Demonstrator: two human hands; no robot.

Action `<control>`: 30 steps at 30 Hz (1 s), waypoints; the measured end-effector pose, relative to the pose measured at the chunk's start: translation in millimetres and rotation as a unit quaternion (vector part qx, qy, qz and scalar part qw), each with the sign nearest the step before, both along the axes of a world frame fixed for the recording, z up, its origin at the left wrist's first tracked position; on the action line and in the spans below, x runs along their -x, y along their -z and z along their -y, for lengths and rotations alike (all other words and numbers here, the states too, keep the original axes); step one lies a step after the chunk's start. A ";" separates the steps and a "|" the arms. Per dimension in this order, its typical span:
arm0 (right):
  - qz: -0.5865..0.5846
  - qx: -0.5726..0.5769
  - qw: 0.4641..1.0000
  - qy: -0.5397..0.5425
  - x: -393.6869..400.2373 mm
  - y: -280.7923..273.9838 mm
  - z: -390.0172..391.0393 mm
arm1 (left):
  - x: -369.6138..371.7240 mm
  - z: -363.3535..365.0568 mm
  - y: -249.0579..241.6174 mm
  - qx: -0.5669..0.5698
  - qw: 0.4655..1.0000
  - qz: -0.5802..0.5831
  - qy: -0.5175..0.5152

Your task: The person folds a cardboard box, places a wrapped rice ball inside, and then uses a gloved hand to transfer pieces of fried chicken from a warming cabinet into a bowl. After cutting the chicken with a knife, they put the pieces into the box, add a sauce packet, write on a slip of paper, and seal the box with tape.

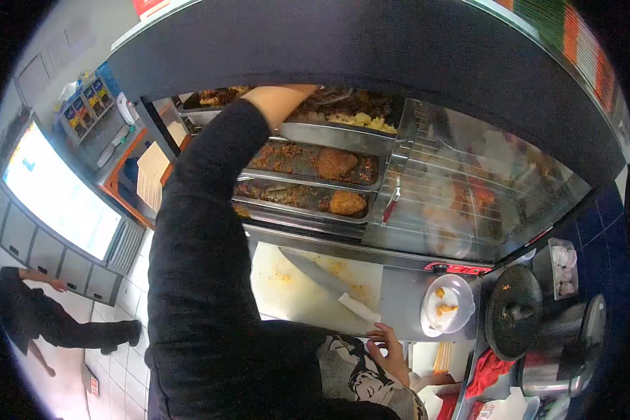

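My left arm, in a black sleeve, reaches up into the heated display cabinet. Only the wrist end of my left hand (pixel 285 94) shows at the top tray (pixel 329 133) of yellow and brown food; the dark hood hides the fingers. My right hand (pixel 389 351) rests on the counter's front edge with its fingers spread and nothing in it. It lies just below the white handle of a large knife (pixel 325 278), which sits on a stained white cutting board (pixel 287 290). Two lower trays (pixel 297 164) hold breaded fried pieces (pixel 336 163).
A white bowl (pixel 449 304) with food scraps sits right of the board. Further right are a black round lid (pixel 514 311), a metal container (pixel 563 350) and a red cloth (pixel 488 371). The cabinet's glass front (pixel 469 189) slopes right. Another person (pixel 42 322) bends over the tiled floor at left.
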State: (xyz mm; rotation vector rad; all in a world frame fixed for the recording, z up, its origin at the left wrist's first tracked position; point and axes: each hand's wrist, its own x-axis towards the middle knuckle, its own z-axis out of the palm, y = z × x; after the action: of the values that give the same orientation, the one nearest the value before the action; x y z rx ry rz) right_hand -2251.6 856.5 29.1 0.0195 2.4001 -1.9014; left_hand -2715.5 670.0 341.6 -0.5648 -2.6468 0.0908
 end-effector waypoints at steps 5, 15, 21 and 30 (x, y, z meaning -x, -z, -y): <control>0.024 0.018 1.000 -0.004 5.1 -4.6 0.1 | -16.2 48.0 -8.7 0.011 0.997 -0.071 -0.021; 0.012 0.011 0.997 -0.075 20.2 -7.5 6.7 | -46.4 83.4 -4.3 0.052 0.997 -0.049 -0.029; 0.023 0.003 0.997 -0.071 18.6 -8.9 5.3 | -45.4 70.2 -3.5 0.068 0.997 -0.017 -0.025; 0.033 0.025 0.998 -0.042 11.2 -8.9 -1.4 | -45.3 67.5 19.1 0.139 0.981 -0.131 -0.031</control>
State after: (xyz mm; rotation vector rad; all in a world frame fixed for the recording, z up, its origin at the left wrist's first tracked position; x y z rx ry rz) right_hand -2262.8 857.9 37.9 -0.0217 2.2726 -1.8924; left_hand -2670.2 602.5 322.5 -0.5180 -2.4068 0.5243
